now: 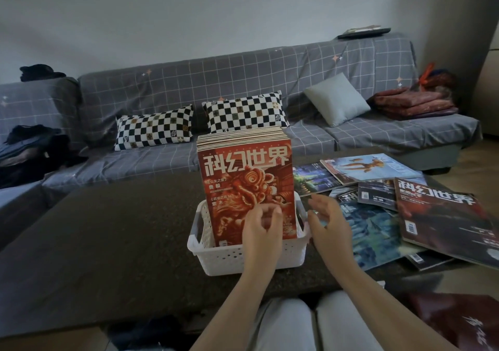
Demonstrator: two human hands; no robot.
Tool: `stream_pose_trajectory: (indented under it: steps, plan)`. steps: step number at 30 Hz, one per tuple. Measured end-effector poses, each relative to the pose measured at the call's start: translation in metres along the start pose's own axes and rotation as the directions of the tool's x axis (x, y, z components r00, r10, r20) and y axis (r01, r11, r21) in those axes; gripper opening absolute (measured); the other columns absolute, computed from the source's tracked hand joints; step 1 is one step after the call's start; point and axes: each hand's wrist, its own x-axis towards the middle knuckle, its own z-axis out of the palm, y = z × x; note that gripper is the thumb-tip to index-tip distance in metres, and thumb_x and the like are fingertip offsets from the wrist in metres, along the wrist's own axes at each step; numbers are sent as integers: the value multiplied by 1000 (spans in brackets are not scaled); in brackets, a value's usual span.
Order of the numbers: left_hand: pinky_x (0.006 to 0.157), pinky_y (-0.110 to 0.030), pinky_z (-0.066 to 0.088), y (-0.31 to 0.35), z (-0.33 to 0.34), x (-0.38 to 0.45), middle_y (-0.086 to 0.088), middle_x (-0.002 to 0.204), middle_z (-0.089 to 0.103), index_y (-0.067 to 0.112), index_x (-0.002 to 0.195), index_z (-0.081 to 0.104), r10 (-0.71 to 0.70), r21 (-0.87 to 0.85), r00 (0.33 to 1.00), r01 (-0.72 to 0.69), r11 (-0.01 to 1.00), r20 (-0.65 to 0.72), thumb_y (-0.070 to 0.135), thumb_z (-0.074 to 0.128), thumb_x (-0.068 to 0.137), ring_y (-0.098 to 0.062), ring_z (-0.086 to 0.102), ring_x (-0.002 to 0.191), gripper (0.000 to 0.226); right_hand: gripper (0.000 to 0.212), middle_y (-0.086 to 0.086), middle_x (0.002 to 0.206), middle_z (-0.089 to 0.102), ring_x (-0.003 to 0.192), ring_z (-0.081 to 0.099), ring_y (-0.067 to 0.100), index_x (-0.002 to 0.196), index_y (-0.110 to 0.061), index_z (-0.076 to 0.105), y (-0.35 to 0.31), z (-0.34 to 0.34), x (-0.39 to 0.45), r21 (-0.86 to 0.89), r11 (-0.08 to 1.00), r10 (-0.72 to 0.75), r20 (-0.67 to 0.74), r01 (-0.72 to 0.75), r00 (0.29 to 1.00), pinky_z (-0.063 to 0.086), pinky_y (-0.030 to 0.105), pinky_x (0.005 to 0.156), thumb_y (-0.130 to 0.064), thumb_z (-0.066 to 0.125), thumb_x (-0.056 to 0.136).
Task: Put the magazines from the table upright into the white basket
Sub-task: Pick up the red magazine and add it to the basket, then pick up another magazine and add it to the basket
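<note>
A white perforated basket stands on the dark table, packed with several upright magazines. The front one is a red magazine with white characters, facing me. My left hand is in front of its lower cover, fingers loosely curled against it, gripping nothing. My right hand hovers just right of the basket's rim with fingers relaxed and spread, holding nothing. Loose magazines lie flat to the right: a blue one nearest my right hand, a dark red one, and a pale blue one farther back.
A grey checked sofa runs behind the table with two black-and-white cushions, a grey cushion and folded blankets. My knees in light trousers sit at the table's front edge. A dark red bag lies lower right.
</note>
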Motion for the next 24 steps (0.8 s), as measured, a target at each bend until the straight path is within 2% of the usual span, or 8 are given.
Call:
stream_pose_trajectory:
  steps: [3, 6, 8, 12, 15, 19, 21, 24]
  plan:
    - [72, -16, 50, 6, 21, -6, 6, 96, 65, 31, 93, 60, 54, -32, 997, -52, 998, 52, 29, 57, 93, -7, 62, 87, 3, 28, -14, 105, 60, 96, 54, -1, 117, -23, 54, 6, -21, -2, -42, 999, -24, -29, 23, 999, 37, 4, 75, -13, 57, 90]
    - [66, -7, 45, 13, 45, -11, 9, 96, 63, 33, 93, 59, 80, -44, 989, -75, 996, 124, 29, 57, 93, 0, 60, 84, 4, 27, -10, 105, 61, 96, 57, 5, 116, -20, 55, 13, -48, 0, -60, 998, -20, -51, 17, 998, 43, 15, 81, -12, 57, 90]
    - [62, -7, 42, 17, 65, -15, 10, 95, 62, 33, 93, 58, 106, -41, 979, -100, 994, 175, 30, 56, 94, 1, 59, 80, 4, 26, -11, 102, 62, 94, 59, 6, 114, -22, 55, 19, -69, 2, -84, 996, -13, -83, 6, 996, 45, 20, 81, -13, 57, 90]
    - [64, -6, 42, 24, 113, -21, 8, 97, 61, 30, 96, 59, 126, -23, 958, -125, 992, 257, 32, 54, 95, 2, 58, 83, 6, 21, -13, 96, 61, 85, 57, -3, 110, -22, 58, 40, -114, 7, -173, 985, -2, -163, -27, 987, 40, 7, 69, -14, 57, 91]
    - [63, -7, 40, 28, 151, -23, 4, 98, 62, 27, 97, 59, 91, -16, 933, -91, 996, 349, 34, 52, 95, -1, 58, 83, 10, 18, -13, 95, 61, 84, 56, -5, 108, -22, 61, 59, -146, 13, -232, 968, 42, -231, -97, 972, 39, 8, 64, -18, 57, 91]
    - [62, -8, 36, 26, 202, -23, 6, 102, 61, 29, 96, 56, 16, 68, 904, -50, 996, 427, 38, 50, 96, 3, 55, 81, 11, 21, -3, 105, 64, 101, 57, 16, 110, -17, 63, 87, -185, 20, -363, 909, 83, -321, -203, 944, 45, 30, 84, -23, 59, 90]
    - [62, -8, 35, 22, 225, -22, 4, 108, 61, 27, 102, 57, -17, 113, 885, -40, 993, 466, 37, 48, 97, 3, 53, 83, 15, 26, 3, 114, 64, 111, 54, 23, 113, -16, 64, 100, -202, 23, -464, 837, 106, -382, -290, 918, 42, 39, 95, -26, 60, 89]
    - [57, -6, 33, 17, 252, -20, 5, 112, 59, 18, 119, 58, -80, 180, 846, -19, 983, 527, 34, 48, 98, 4, 49, 80, 29, 37, 7, 127, 58, 119, 45, 32, 121, -16, 61, 115, -223, 26, -559, 712, 172, -447, -424, 878, 33, 43, 99, -32, 61, 87]
